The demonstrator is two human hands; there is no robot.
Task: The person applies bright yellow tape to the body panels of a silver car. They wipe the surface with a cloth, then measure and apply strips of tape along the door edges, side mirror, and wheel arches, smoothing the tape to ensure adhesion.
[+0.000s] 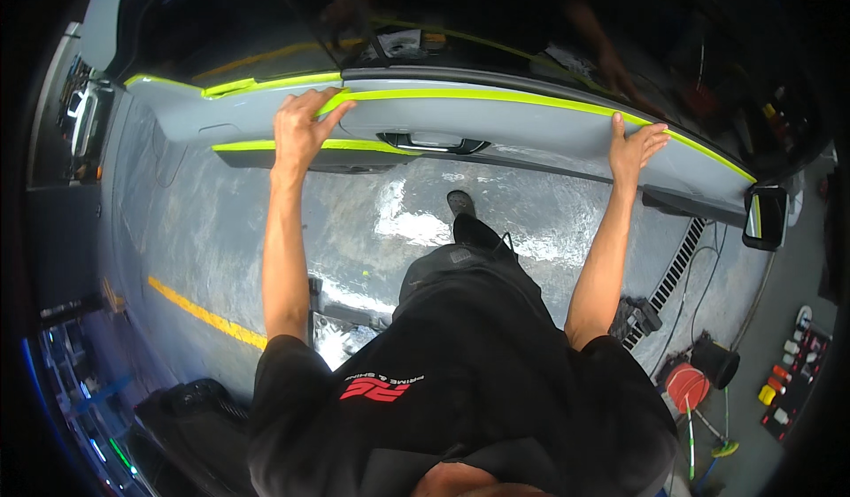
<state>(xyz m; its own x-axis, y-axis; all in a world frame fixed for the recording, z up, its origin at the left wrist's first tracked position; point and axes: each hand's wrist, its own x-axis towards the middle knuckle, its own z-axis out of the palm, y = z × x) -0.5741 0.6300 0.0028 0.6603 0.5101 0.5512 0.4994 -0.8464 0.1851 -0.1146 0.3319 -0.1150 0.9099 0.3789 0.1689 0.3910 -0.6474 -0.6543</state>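
Observation:
A long neon yellow-green strip (478,94) runs along the window line of a grey car door (540,125), just below the dark glass. My left hand (299,134) is closed around the strip at the door's left end, thumb stretched to the right, where a short piece of strip shows beside it. Far to the right, my right hand (630,147) lies against the strip's lower edge, fingers extended and spread. Between my hands sits the door handle (438,144). Another yellow-green band (367,146) lies lower on the car, and a third piece (266,84) edges the window further left.
A black side mirror (765,217) sticks out at the right. On the floor are a drain grate (678,267), a red bucket (687,385) with brushes and hoses, and a yellow line (208,311). A dark rack of bottles (797,369) stands far right.

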